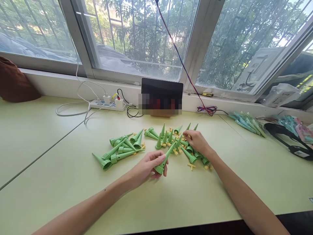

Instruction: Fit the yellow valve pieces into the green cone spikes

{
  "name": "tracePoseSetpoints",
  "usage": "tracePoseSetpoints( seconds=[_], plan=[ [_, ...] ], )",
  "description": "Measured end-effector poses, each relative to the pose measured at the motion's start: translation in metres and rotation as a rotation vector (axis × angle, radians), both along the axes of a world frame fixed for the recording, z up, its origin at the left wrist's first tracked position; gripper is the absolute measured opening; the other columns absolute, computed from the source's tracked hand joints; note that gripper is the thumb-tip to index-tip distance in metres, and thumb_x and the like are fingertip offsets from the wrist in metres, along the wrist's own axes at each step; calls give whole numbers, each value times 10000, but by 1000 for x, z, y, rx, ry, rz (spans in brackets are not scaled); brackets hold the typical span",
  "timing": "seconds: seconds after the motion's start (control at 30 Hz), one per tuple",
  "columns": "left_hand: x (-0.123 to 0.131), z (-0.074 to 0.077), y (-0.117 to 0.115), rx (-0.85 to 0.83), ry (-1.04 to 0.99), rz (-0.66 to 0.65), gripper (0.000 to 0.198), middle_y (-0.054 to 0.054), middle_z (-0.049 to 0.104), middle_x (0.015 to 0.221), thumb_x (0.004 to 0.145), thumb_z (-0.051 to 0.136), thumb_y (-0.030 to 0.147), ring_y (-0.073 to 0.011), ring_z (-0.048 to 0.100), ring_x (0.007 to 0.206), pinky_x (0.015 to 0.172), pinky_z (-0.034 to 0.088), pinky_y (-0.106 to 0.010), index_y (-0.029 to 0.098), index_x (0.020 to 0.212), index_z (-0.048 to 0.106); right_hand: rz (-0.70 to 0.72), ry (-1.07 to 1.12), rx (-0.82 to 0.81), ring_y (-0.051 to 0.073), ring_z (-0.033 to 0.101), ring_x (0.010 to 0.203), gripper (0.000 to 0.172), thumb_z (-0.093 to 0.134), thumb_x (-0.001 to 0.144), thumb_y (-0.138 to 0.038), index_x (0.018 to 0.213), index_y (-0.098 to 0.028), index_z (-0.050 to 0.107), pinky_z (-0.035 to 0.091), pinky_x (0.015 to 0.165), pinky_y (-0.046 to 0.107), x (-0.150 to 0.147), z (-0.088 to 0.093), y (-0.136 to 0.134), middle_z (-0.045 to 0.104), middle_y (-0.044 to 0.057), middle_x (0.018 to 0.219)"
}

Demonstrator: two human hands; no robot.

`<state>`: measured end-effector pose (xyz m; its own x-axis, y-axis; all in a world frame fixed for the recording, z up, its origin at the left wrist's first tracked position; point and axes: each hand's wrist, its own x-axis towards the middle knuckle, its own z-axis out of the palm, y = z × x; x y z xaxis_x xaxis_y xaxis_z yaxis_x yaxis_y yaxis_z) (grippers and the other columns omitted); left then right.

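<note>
My left hand (154,163) is wrapped round a green cone (166,157), whose tip points up and to the right and whose wide ribbed end is down. My right hand (195,140) reaches over the right part of the pile, fingers pinched together; what they hold, if anything, is too small to make out. Beneath and beside it lie more green cones (191,158) and small yellow pieces. Several cones stand upright between the hands, one of them a cone (158,142) just above my left hand. To the left, another group of green cones (124,156) lies on its side.
A dark screen (161,94) stands at the table's back edge, with a power strip (107,105) and cables to its left. Bagged teal and green items (246,122) and a black headset (286,140) lie at the right. A yellow T-shaped piece (191,166) lies near the pile's front.
</note>
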<state>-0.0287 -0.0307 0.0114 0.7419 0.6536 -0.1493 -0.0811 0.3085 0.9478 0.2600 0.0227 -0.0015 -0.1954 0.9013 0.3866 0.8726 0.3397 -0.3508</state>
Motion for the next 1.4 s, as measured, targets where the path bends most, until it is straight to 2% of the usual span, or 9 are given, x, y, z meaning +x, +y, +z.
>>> tracePoseSetpoints(
  seconds=[0.17, 0.37, 0.57, 0.7, 0.83, 1.07, 1.2, 1.4],
  plan=[
    [0, 0, 0, 10, 4, -2, 340, -57, 657, 702, 946, 544, 492, -64, 412, 468, 440, 270, -198, 161, 871, 553, 34, 51, 63, 186, 640, 748, 207, 503, 914, -163, 961, -190, 702, 467, 716, 272, -3, 9, -13, 724, 62, 908],
    [-2, 0, 2, 53, 19, 33, 357, -50, 644, 688, 943, 539, 508, -73, 414, 486, 448, 261, -205, 162, 853, 542, 23, 144, 277, 129, 532, 572, 181, 492, 972, -229, 982, -210, 672, 463, 635, 252, -16, 27, -36, 709, 47, 918],
    [-3, 0, 6, 169, -18, 141, 336, -34, 624, 691, 960, 521, 483, -83, 433, 512, 460, 309, -207, 168, 843, 510, 52, 146, 549, 117, 636, 666, 170, 507, 987, -184, 950, -245, 662, 480, 609, 208, -45, 35, -60, 716, 36, 850],
    [-2, 2, 7, 215, -37, 228, 315, -24, 619, 743, 973, 499, 462, -86, 475, 497, 447, 359, -214, 177, 842, 472, 207, 135, 660, 123, 689, 749, 197, 535, 962, -106, 1015, -261, 644, 516, 639, 201, -64, 30, -72, 736, 29, 871],
    [-2, 2, 7, 198, -68, 244, 298, -10, 598, 781, 987, 466, 457, -98, 510, 518, 438, 382, -216, 190, 855, 456, 346, 136, 619, 124, 691, 760, 245, 512, 953, -59, 1085, -233, 623, 525, 647, 205, -78, 21, -78, 731, 43, 879],
    [-1, 1, 5, 199, 1, 195, 335, 51, 457, 612, 980, 485, 466, -72, 389, 486, 445, 293, -195, 198, 794, 409, 478, 150, 464, 108, 628, 695, 290, 437, 952, -19, 1104, -208, 595, 464, 596, 211, -94, -1, -80, 716, 55, 913],
    [-1, 2, 5, 226, 61, 216, 348, 66, 424, 595, 942, 566, 454, -58, 347, 477, 451, 247, -199, 193, 773, 411, 479, 156, 438, 114, 618, 698, 302, 449, 940, -1, 1112, -210, 583, 452, 607, 222, -96, -6, -79, 715, 54, 932],
    [-3, 1, 8, 277, 62, 215, 346, 64, 415, 587, 937, 570, 445, -51, 335, 471, 463, 240, -210, 177, 757, 446, 490, 203, 408, 115, 610, 690, 237, 475, 951, -43, 1080, -212, 578, 445, 613, 225, -100, -3, -80, 704, 39, 911]
  ],
)
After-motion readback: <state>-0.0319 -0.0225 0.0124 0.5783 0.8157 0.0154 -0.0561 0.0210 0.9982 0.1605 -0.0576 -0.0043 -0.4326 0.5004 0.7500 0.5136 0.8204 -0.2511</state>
